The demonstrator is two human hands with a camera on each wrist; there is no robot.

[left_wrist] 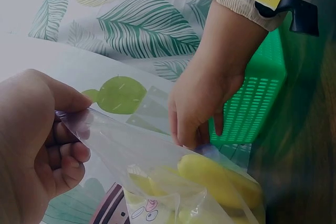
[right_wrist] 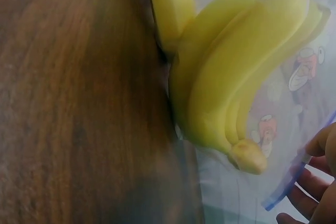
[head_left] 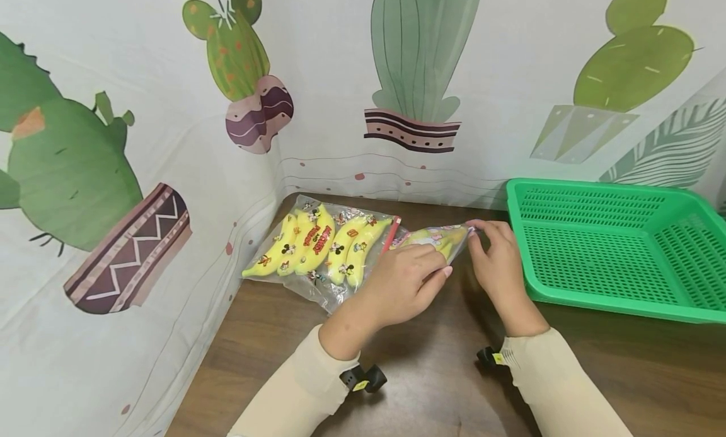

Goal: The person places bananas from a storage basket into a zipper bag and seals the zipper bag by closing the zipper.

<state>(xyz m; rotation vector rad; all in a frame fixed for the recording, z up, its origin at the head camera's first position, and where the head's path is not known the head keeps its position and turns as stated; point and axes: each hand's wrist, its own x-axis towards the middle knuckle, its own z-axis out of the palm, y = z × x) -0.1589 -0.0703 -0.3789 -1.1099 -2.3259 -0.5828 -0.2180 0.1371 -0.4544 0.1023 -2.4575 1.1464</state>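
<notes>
A clear zip bag printed with cartoon figures lies between the two hands, with yellow bananas inside it. In the left wrist view, my left hand pinches one corner of the bag's purple-edged mouth between thumb and forefinger. At the far end, my right hand pinches the bag's edge; the right wrist view has its fingers on the blue-purple zip strip. Whether the zip is sealed I cannot tell. In the head view, my left hand partly covers the bag.
A second zip bag with a red zip strip and several bananas lies flat on the left. To the right stands a green perforated basket. A cactus-print cloth hangs behind the brown wooden table.
</notes>
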